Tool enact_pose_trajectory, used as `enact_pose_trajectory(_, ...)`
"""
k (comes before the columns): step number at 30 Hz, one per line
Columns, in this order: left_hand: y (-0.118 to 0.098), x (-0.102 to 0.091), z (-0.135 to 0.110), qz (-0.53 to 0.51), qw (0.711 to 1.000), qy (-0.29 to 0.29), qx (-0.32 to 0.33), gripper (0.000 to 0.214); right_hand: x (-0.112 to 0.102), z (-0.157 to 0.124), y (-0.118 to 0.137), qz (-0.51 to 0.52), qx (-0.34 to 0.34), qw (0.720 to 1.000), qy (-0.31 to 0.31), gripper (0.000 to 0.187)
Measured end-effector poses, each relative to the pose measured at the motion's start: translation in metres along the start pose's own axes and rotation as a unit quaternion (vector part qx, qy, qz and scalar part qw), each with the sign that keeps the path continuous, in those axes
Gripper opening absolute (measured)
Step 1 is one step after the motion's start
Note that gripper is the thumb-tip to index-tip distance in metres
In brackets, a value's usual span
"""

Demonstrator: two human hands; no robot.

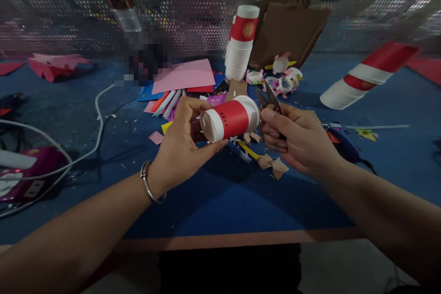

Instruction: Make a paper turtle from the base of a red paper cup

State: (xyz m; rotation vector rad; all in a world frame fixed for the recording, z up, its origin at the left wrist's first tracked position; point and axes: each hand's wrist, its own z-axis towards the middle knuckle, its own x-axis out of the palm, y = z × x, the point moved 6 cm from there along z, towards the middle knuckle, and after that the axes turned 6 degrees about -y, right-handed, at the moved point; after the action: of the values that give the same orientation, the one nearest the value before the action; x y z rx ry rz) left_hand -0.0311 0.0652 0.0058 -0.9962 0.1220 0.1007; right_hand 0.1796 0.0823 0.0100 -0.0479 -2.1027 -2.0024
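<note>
My left hand (184, 147) grips a red and white paper cup (232, 118) near its base. The cup lies on its side in the air, its rim turned to the right. In my right hand (292, 135) is a pair of scissors (271, 97), blades apart and pointing up and to the left, close beside the cup's rim. I cannot tell whether a blade touches the cup. My fingers hide the scissors' handles. Below the hands, torn brown scraps (278, 167) and paper strips lie on the blue table (213, 206).
Stacked paper cups (241, 41) stand at the back, and another stack (361, 80) leans at right. Small pink paper crafts (284, 83) sit before a cardboard piece (289, 27). Pink paper (186, 76) and markers lie behind my left hand. A white cable (98, 110) crosses the left side.
</note>
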Motion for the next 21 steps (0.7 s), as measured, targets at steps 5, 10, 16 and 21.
enact_pose_trajectory(5,0.001,0.007,-0.002,-0.055,0.993,0.029,-0.103,0.063,-0.007,0.001,-0.001,0.002,-0.036,0.999,-0.015,0.036)
enact_pose_trajectory(10,0.01,0.018,-0.009,-0.215,0.926,0.026,-0.31,0.053,-0.02,0.005,-0.005,-0.043,-0.058,0.997,-0.027,0.039)
enact_pose_trajectory(16,0.018,0.024,-0.015,-0.308,0.85,-0.012,-0.427,0.025,-0.031,0.011,-0.004,-0.117,-0.113,0.987,-0.012,0.035)
enact_pose_trajectory(21,0.017,0.025,-0.013,-0.304,0.853,-0.007,-0.424,0.019,-0.035,0.013,-0.006,-0.15,-0.143,0.978,0.006,0.031)
